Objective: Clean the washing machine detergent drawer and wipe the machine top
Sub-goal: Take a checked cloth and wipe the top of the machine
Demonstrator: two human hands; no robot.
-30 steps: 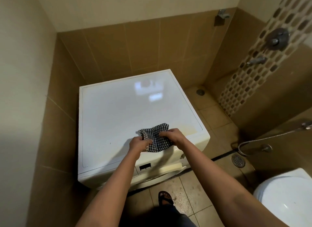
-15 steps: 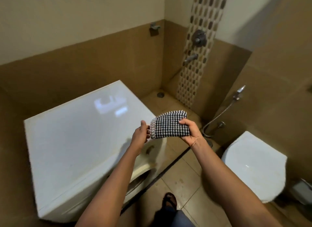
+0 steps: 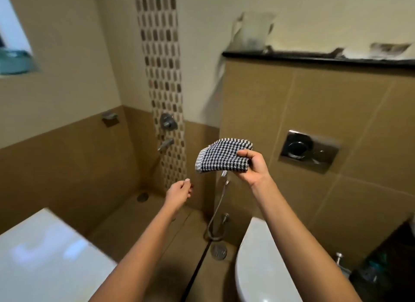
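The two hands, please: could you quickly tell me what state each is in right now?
Left hand: open, loosely curled, holding nothing.
Right hand: closed, gripping the checked cloth.

Both bare forearms reach forward from the bottom edge. The right hand (image 3: 253, 168) is raised higher, palm turned inward, thumb and curled fingers pinching a checked cloth (image 3: 221, 157). The left hand (image 3: 178, 195) hangs lower, fingers loosely curled, holding nothing.

folded black-and-white checked cloth (image 3: 221, 159) held aloft by the right hand (image 3: 253, 166); glossy white washing machine top (image 3: 45, 261) sits below, lower left.
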